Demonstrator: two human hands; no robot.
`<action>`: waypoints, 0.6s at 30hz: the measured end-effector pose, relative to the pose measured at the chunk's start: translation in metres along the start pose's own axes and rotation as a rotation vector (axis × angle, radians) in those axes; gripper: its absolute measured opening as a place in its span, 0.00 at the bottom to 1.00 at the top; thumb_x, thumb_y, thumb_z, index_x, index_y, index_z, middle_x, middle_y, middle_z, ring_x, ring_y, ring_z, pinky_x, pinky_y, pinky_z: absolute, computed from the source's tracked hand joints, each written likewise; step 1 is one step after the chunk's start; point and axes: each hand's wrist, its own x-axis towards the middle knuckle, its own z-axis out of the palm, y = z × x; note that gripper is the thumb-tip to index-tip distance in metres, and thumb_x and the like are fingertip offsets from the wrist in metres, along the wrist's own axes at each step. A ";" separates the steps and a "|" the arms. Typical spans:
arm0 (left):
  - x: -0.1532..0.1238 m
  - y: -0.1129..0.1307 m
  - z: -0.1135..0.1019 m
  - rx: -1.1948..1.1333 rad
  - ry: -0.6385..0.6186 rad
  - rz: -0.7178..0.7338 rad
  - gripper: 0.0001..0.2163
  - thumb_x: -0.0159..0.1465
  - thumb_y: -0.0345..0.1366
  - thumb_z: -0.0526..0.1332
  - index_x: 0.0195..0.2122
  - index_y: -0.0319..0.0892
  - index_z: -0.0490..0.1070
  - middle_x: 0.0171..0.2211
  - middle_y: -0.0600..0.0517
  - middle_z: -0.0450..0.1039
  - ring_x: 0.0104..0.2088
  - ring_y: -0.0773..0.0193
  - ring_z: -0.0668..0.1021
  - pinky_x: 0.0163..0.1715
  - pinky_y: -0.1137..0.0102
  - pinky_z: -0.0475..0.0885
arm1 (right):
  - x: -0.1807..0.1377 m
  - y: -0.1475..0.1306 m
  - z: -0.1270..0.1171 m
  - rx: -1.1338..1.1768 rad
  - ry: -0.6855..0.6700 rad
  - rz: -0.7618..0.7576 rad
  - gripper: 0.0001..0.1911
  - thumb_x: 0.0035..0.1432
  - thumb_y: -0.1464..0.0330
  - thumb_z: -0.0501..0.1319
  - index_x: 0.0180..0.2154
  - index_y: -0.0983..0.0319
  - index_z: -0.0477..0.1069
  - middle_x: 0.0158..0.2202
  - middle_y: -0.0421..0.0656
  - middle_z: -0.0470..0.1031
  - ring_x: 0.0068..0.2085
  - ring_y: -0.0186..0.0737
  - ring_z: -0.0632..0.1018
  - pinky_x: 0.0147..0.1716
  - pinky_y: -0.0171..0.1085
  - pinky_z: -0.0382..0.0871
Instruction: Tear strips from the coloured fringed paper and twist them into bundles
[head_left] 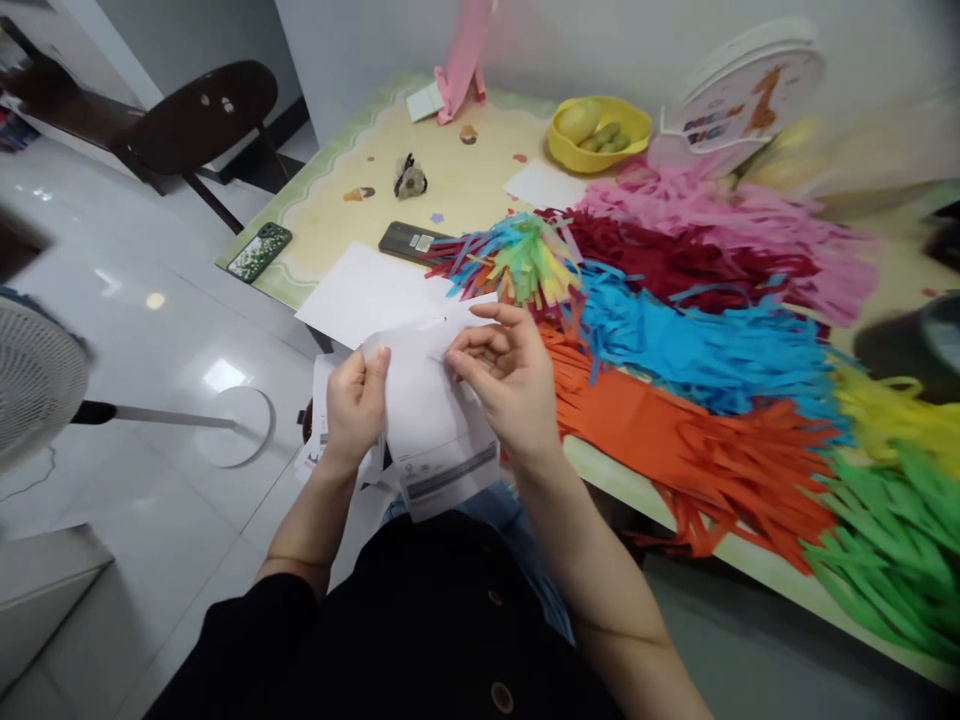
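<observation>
A white paper sheet [424,400], with printed lines and a dark band near its lower end, is held over my lap. My left hand [358,405] grips its left edge, thumb on top. Over the sheet's right side, my right hand [510,375] has thumb and forefinger pinched together close to the paper; what lies between them is too small to make out. Beyond the hands, another white sheet [367,295] rests at the table edge. A multicoloured bundle of paper strips [525,260] lies just past my right hand.
Orange fringed paper [637,420], blue fringe [697,330], dark red fringe [675,258], pink fringe [750,220] and green fringe [892,540] cover the table's right. Phones [260,251], a hair clip [410,178] and a yellow fruit bowl [600,135] stand around. A fan [37,380] is left.
</observation>
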 end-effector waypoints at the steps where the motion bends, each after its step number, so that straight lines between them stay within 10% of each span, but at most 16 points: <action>1: -0.001 0.003 0.001 -0.001 -0.006 0.011 0.21 0.69 0.49 0.58 0.23 0.42 0.59 0.19 0.58 0.54 0.21 0.71 0.59 0.20 0.71 0.53 | 0.001 0.002 -0.002 0.003 0.010 0.000 0.20 0.57 0.69 0.65 0.49 0.54 0.62 0.33 0.36 0.72 0.33 0.35 0.76 0.32 0.36 0.74; 12: -0.006 -0.006 -0.007 -0.134 0.011 -0.034 0.22 0.67 0.51 0.62 0.23 0.41 0.65 0.18 0.57 0.60 0.19 0.72 0.62 0.18 0.73 0.58 | -0.004 0.012 -0.028 -0.640 0.164 -0.117 0.28 0.61 0.59 0.63 0.60 0.57 0.62 0.55 0.53 0.69 0.50 0.51 0.76 0.44 0.48 0.76; 18: 0.029 -0.041 -0.018 -0.463 0.178 -0.096 0.24 0.61 0.60 0.63 0.43 0.42 0.77 0.40 0.46 0.81 0.46 0.55 0.82 0.47 0.63 0.78 | -0.014 0.013 -0.068 -0.326 -0.540 0.093 0.23 0.62 0.56 0.61 0.56 0.59 0.70 0.46 0.47 0.80 0.44 0.48 0.81 0.42 0.44 0.78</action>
